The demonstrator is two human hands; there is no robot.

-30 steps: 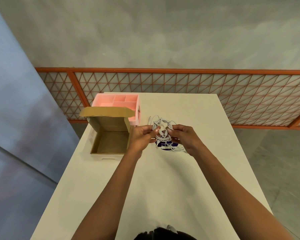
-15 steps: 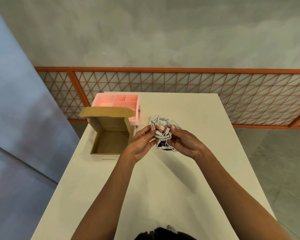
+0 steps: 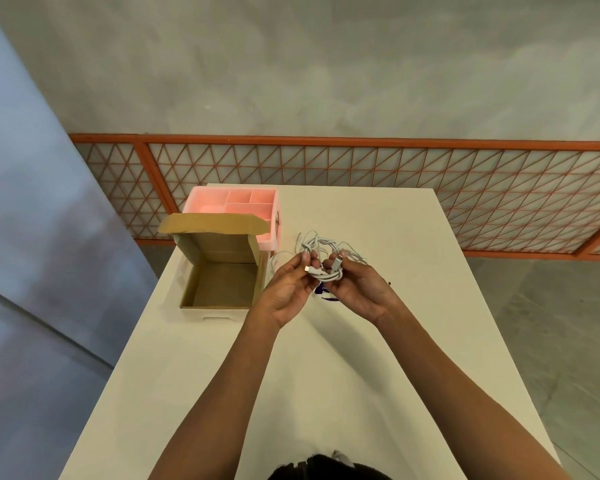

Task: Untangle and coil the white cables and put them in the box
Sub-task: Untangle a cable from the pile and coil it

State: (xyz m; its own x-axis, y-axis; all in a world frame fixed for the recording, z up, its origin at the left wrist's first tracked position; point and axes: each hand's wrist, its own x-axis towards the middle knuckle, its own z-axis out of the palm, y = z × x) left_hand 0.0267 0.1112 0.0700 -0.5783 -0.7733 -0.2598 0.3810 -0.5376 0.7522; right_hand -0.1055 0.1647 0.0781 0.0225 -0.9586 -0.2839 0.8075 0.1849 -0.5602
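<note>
Here, open box [image 3: 219, 282], white cables [image 3: 321, 245] held beside it

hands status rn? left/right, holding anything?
Left hand: fingers curled, pinching the white cables.
Right hand: fingers curled, holding the same white cables.

Your left forearm [image 3: 229, 393] and right forearm [image 3: 447, 382] are bare right up to the left hand [image 3: 288, 289] and right hand [image 3: 357, 289] at mid-frame, and at bottom centre a dark rounded shape [image 3: 326, 470], hair or cloth, carries a small pale scrap [image 3: 340, 457].
</note>
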